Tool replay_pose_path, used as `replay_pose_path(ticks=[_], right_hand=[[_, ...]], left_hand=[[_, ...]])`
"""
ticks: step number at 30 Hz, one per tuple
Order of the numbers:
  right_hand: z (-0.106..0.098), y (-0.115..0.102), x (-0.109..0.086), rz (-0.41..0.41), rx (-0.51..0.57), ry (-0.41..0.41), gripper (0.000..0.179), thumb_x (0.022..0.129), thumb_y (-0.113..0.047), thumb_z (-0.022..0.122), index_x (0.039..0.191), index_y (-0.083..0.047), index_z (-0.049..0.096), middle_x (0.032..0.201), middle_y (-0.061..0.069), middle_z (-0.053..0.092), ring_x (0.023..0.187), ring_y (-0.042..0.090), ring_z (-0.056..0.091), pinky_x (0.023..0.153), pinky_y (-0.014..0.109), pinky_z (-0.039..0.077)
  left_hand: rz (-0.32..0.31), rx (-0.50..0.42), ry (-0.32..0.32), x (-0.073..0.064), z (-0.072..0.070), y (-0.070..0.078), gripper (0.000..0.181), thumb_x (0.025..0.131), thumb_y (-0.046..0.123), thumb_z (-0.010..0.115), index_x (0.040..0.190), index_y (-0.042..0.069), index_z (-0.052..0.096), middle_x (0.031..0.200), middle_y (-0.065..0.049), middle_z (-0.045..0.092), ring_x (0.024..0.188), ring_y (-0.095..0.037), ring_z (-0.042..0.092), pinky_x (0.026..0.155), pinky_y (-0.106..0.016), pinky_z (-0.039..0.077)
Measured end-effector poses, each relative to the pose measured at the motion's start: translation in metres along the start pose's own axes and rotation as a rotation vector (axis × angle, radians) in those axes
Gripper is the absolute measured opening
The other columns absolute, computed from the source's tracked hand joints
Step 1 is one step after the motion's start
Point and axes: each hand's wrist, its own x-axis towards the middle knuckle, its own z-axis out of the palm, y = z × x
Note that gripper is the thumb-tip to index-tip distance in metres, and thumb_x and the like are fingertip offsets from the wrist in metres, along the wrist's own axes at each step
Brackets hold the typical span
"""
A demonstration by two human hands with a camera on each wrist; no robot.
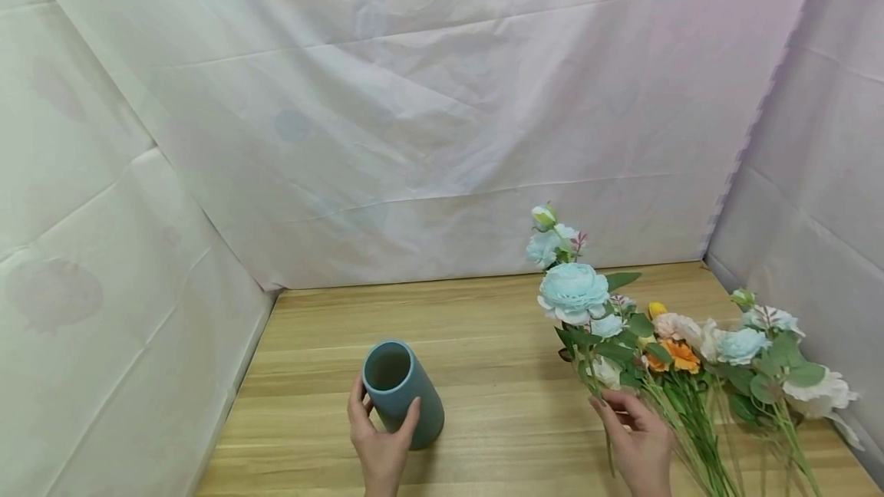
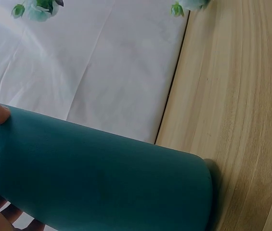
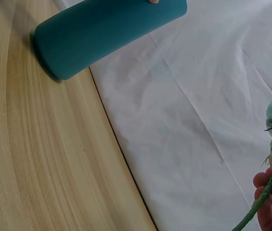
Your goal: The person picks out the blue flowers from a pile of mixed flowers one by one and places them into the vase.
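A blue-green vase (image 1: pixel 417 405) stands upright on the wooden table, its round mouth facing up. My left hand (image 1: pixel 383 443) grips it near the top, thumb on one side and fingers on the other; the left wrist view shows the smooth vase (image 2: pixel 97 168) from the side. To the right, my right hand (image 1: pixel 638 439) pinches the green stem of an artificial flower (image 1: pixel 573 294) with pale blue blooms, a bud and leaves. That flower is held up, blooms pointing away from me. In the right wrist view the stem (image 3: pixel 261 204) passes between thumb and fingers.
On the table's right side lies a pile of artificial flowers, among them an orange flower (image 1: pixel 680 357), a pale blue one (image 1: pixel 742 345) and a white one (image 1: pixel 818 393). Their green stems (image 1: pixel 700 420) point toward me. White cloth (image 1: pixel 442 113) hangs behind and at both sides of the wooden table (image 1: pixel 483 374).
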Motion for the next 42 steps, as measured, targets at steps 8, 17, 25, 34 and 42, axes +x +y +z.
replay_pose_path(ticks=[8, 17, 25, 34, 42], right_hand=[[0.003, 0.027, -0.003, -0.002, 0.000, -0.015, 0.015, 0.075, 0.001, 0.075, 0.085, -0.010, 0.073, 0.077, -0.006, 0.068, 0.061, -0.001, 0.059, 0.051, 0.012, 0.046], [0.001, -0.017, 0.000, 0.088, -0.041, -0.039, 0.016, 0.072, 0.014, 0.072, 0.082, 0.002, 0.070, 0.076, -0.016, 0.065, 0.060, -0.002, 0.057, 0.052, 0.011, 0.046], [0.006, 0.033, -0.006, -0.012, 0.003, -0.056, 0.014, 0.076, -0.002, 0.076, 0.087, -0.010, 0.073, 0.082, -0.007, 0.069, 0.063, 0.001, 0.060, 0.053, 0.013, 0.048], [0.005, -0.012, -0.002, 0.010, 0.002, -0.069, 0.016, 0.073, 0.009, 0.074, 0.082, -0.004, 0.071, 0.077, -0.009, 0.067, 0.061, 0.000, 0.058, 0.053, 0.013, 0.047], [0.007, -0.028, -0.001, 0.087, -0.049, -0.070, 0.018, 0.070, 0.011, 0.075, 0.079, -0.004, 0.072, 0.074, -0.013, 0.065, 0.058, -0.001, 0.058, 0.053, 0.014, 0.048]], left_hand=[[0.014, -0.036, -0.008, -0.001, 0.002, 0.003, 0.084, 0.054, -0.013, 0.081, 0.128, -0.013, 0.042, 0.118, -0.026, 0.052, 0.106, -0.028, 0.046, 0.083, -0.022, 0.038], [0.032, -0.037, -0.026, -0.004, 0.003, 0.006, 0.084, 0.054, -0.013, 0.082, 0.128, -0.013, 0.041, 0.117, -0.026, 0.051, 0.106, -0.027, 0.045, 0.083, -0.022, 0.037], [0.032, -0.041, -0.035, -0.005, 0.004, 0.008, 0.084, 0.054, -0.013, 0.082, 0.128, -0.013, 0.041, 0.117, -0.027, 0.051, 0.106, -0.032, 0.044, 0.084, -0.022, 0.036], [0.048, -0.037, -0.043, -0.005, 0.006, 0.009, 0.084, 0.054, -0.012, 0.082, 0.127, -0.012, 0.041, 0.118, -0.026, 0.051, 0.107, -0.028, 0.045, 0.084, -0.023, 0.037], [0.043, -0.042, -0.050, -0.008, 0.009, 0.005, 0.086, 0.054, -0.012, 0.083, 0.129, -0.011, 0.041, 0.119, -0.025, 0.052, 0.107, -0.028, 0.045, 0.085, -0.021, 0.036]])
